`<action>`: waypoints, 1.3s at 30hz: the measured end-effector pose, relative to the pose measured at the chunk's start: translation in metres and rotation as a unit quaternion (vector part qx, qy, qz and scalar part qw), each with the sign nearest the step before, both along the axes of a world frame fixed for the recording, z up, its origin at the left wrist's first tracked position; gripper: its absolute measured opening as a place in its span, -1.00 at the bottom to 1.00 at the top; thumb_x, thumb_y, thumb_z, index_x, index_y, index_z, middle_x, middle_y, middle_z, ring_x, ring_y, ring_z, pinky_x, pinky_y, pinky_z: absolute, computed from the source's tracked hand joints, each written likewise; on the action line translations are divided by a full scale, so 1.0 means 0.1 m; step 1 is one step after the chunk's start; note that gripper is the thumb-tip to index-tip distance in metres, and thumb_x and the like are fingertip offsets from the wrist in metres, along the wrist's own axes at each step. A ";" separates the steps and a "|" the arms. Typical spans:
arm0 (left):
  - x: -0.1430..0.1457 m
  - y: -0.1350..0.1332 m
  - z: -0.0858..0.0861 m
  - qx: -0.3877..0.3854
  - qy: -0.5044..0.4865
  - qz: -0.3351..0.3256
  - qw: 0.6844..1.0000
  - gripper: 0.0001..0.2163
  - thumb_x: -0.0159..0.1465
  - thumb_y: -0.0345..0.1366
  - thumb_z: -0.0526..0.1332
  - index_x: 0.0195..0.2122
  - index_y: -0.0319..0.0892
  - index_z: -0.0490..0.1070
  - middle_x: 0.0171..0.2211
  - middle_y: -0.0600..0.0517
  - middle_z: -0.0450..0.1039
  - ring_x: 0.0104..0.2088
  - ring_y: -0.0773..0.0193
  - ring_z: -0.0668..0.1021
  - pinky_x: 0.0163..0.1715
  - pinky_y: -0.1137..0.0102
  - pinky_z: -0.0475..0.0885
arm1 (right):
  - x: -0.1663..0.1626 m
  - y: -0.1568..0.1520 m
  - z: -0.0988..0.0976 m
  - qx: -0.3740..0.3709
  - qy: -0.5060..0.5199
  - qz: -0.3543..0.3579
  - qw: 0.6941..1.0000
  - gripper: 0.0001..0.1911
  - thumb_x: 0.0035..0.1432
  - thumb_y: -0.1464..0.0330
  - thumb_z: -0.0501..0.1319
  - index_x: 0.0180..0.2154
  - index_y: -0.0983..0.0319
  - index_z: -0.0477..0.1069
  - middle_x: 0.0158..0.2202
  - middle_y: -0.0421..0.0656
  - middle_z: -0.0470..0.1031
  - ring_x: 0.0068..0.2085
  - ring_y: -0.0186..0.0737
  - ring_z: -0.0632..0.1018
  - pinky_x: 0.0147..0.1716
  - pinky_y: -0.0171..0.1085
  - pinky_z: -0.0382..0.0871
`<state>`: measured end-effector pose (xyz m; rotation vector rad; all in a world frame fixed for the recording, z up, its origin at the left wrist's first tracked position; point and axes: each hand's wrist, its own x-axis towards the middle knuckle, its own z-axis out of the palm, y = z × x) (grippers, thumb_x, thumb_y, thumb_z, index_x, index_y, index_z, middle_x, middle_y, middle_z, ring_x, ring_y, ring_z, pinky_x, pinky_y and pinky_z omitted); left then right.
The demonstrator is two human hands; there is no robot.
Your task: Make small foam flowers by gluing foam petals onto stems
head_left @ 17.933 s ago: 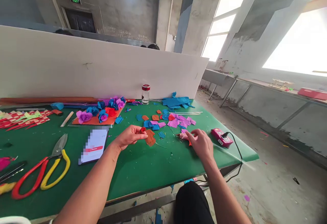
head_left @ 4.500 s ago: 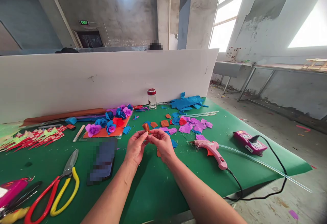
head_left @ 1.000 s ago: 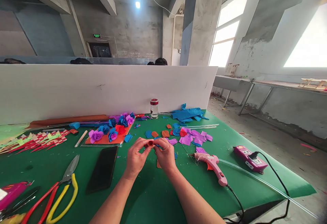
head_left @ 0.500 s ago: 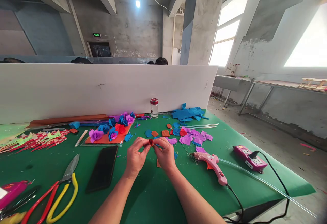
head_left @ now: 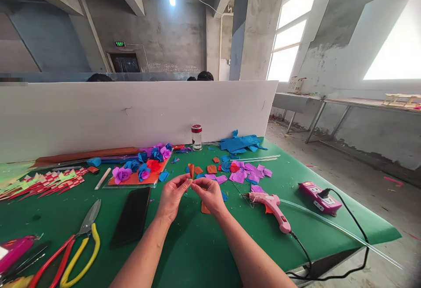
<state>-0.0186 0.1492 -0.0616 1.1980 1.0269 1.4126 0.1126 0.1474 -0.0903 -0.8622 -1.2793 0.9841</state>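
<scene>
A small rolled piece of orange-brown crepe paper (head_left: 191,171) stands upright above my fingertips. My left hand (head_left: 171,198) is closed in a pinch around its lower end. Tip to tip with it, my right hand (head_left: 209,196) is also closed, its thumb and forefinger pinching at the base of the roll. My fingers hide the bottom of the roll. Just beyond my hands lie flat orange paper petals (head_left: 212,169) and purple petals (head_left: 239,176). An orange petal (head_left: 205,208) shows partly beneath my right hand.
To the right lie a pink glue gun (head_left: 270,204) and a purple power strip (head_left: 319,197) with a black cord. A phone (head_left: 130,217) and scissors (head_left: 79,240) are on the left. Finished paper flowers (head_left: 144,165) and a lidded jar (head_left: 196,137) stand farther back before a white board (head_left: 131,112).
The paper roll has turned from its open end facing me to standing upright. My hands have shifted slightly left in the picture, and the whole view has moved a little.
</scene>
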 end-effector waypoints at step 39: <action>-0.03 -0.02 0.03 -0.059 -0.126 -0.140 0.980 -0.78 -0.02 -0.18 0.44 -0.54 -0.25 0.55 -0.51 0.00 0.49 -0.48 0.35 0.45 -0.37 0.39 0.39 | -0.02 -0.08 0.08 -0.074 0.159 0.182 0.968 -0.74 -0.10 0.18 0.41 -0.46 0.24 0.53 -0.46 -0.18 0.53 -0.36 -0.26 0.53 -0.14 -0.23 0.38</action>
